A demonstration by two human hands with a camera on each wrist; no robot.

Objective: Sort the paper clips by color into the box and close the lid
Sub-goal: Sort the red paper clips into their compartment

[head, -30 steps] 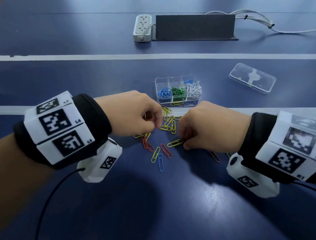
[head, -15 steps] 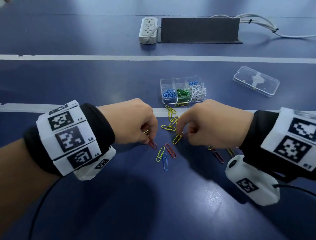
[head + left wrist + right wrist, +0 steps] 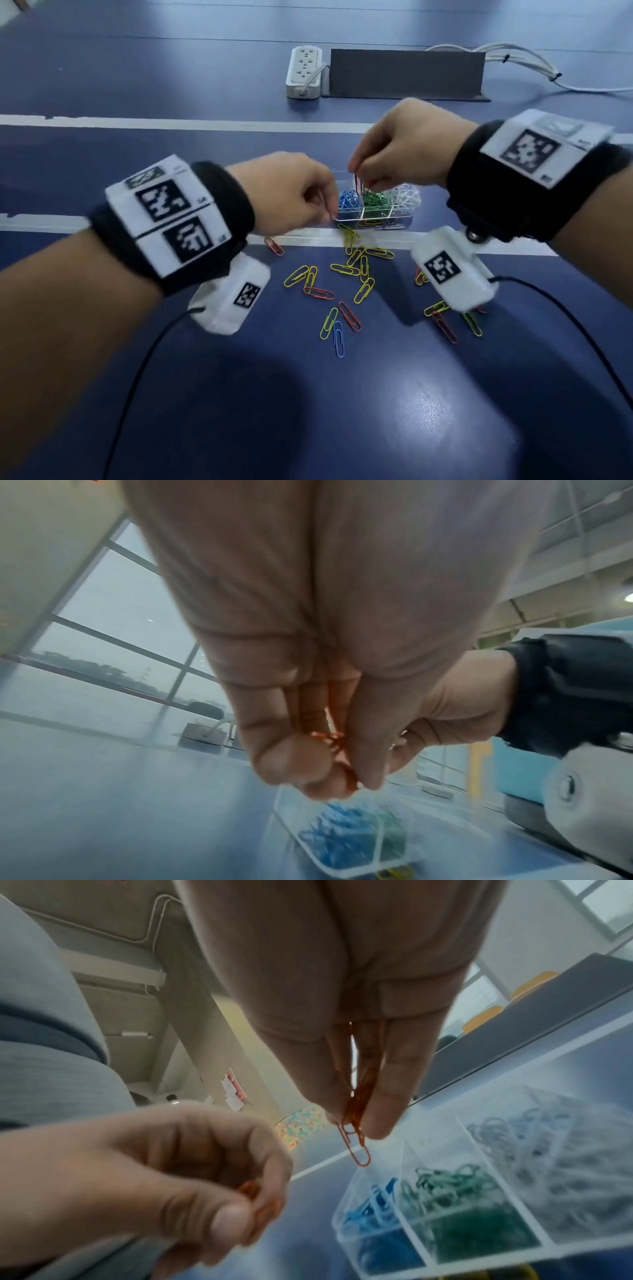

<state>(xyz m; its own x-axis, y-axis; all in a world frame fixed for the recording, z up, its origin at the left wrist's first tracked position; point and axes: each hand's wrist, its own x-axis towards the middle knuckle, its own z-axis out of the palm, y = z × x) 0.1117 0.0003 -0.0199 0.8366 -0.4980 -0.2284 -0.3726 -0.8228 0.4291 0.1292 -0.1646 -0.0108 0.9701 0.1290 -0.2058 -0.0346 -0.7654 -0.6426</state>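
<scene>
Box (image 3: 404, 219) – clear, blue, green, white clips sorted; right hand (image 3: 400, 150) and left hand (image 3: 291, 192) each pinch red clips (image 3: 358, 1123).

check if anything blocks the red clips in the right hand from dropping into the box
Nothing visible does. The right hand pinches red clips just above the open box; its lid isn't on it.

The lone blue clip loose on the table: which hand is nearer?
Left, narrowly. The left hand is up-left of the blue clip; the right hand hovers farther back over the box.
</scene>
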